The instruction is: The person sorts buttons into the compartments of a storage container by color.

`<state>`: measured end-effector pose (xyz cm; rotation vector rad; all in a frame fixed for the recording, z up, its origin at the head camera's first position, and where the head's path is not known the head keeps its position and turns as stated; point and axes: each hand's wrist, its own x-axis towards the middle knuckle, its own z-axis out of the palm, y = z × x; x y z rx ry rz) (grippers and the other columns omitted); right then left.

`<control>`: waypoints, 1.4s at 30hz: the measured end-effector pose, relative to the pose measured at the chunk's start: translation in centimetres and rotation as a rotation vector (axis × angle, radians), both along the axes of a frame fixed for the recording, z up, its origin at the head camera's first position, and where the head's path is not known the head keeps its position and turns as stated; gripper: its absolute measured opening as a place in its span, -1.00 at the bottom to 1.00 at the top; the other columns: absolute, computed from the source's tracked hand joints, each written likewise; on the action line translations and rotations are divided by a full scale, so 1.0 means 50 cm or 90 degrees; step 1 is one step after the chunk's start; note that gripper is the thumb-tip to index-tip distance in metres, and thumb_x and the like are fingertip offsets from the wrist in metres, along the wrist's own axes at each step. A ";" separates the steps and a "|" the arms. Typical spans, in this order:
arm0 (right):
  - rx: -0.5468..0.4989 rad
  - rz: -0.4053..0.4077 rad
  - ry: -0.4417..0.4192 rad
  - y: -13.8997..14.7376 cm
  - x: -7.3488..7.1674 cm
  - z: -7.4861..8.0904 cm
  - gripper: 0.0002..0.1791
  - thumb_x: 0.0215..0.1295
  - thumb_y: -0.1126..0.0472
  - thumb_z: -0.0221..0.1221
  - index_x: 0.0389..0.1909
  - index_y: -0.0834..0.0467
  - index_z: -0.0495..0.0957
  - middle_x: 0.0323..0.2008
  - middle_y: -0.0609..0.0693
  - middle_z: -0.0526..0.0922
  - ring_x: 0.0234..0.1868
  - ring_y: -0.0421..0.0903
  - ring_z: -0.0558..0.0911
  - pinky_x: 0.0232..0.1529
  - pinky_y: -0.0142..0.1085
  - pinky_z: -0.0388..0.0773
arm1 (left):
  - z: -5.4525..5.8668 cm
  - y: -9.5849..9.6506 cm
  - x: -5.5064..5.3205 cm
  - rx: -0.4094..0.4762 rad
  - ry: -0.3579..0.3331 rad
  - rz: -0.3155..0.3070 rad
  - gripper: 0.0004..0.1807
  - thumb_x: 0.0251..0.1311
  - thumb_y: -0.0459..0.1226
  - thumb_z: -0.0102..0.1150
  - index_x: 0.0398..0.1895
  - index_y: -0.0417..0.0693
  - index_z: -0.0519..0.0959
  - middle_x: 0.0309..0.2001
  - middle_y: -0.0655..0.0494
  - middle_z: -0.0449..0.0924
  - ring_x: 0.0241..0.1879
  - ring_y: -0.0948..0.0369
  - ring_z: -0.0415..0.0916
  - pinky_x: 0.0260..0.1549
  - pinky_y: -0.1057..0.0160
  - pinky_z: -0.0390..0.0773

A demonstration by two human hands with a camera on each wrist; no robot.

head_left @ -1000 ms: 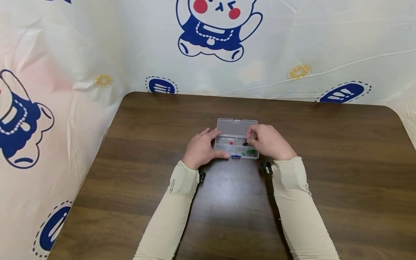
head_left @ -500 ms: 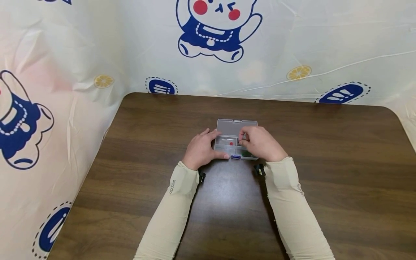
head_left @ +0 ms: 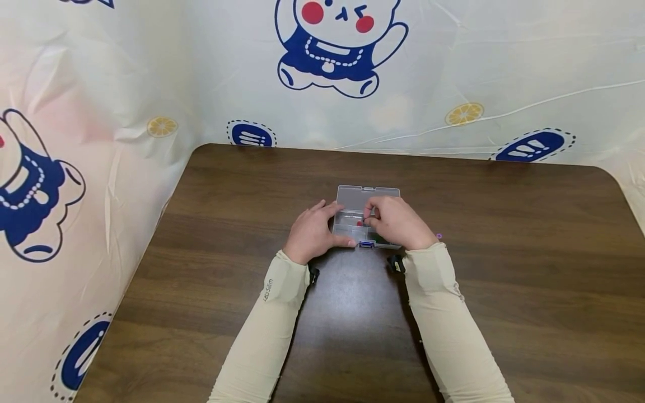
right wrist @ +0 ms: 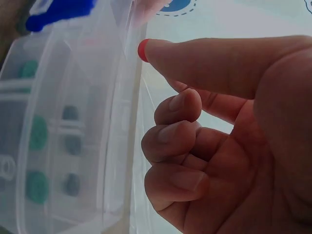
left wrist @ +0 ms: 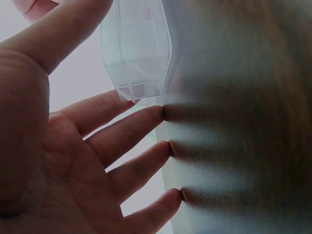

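A clear plastic compartment box [head_left: 350, 229] stands on the table with its lid [head_left: 353, 197] laid back. My left hand [head_left: 313, 232] steadies it, thumb at the front edge and index finger at the back left corner. In the left wrist view the fingers [left wrist: 131, 134] are straight and spread. My right hand [head_left: 400, 221] is over the right half, fingertips near the divider. Its thumb and index finger pinch a small red round piece [right wrist: 142, 50]; the index tip is hidden. Another red piece [head_left: 359, 223] lies in the back left compartment. Green pieces [right wrist: 37, 186] and dark pieces [right wrist: 72, 184] show through the wall.
A blue latch [head_left: 367, 244] is on the box's front. A small purple ring-like piece [head_left: 439, 235] lies on the table by the right wrist. The brown wooden table [head_left: 529, 240] meets a printed sheet [head_left: 428, 61] at the back.
My right hand has moved left across the box, from the right compartments toward the middle divider. The purple piece has come into sight beside the wrist. My left hand has stayed put.
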<state>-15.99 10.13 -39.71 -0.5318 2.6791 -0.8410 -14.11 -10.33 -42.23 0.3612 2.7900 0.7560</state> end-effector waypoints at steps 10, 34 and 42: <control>-0.015 0.011 0.016 -0.019 -0.002 -0.005 -0.95 0.35 0.30 0.23 -0.32 0.19 0.61 -0.60 -0.03 0.48 -0.54 -0.09 0.43 -0.41 -0.25 0.39 | -0.001 -0.001 -0.002 0.001 0.009 -0.003 -0.04 -0.11 0.16 0.56 0.40 0.00 0.47 0.40 0.00 0.41 0.50 -0.02 0.14 0.41 -0.15 0.18; 0.001 0.020 -0.004 -0.052 -0.006 -0.017 -0.93 0.40 0.29 0.19 -0.31 0.15 0.60 -0.51 -0.02 0.57 -0.47 -0.08 0.50 -0.32 -0.21 0.48 | -0.004 -0.001 -0.001 0.002 0.018 -0.005 -0.04 -0.11 0.15 0.57 0.39 -0.01 0.48 0.39 -0.02 0.42 0.49 -0.02 0.16 0.41 -0.16 0.19; -0.003 0.024 0.005 -0.051 -0.006 -0.020 -0.92 0.39 0.31 0.17 -0.32 0.15 0.60 -0.48 -0.01 0.58 -0.45 -0.07 0.51 -0.31 -0.21 0.49 | -0.003 -0.002 -0.003 0.005 0.026 -0.013 -0.04 -0.12 0.15 0.57 0.38 -0.04 0.48 0.39 -0.05 0.42 0.48 -0.05 0.18 0.39 -0.18 0.20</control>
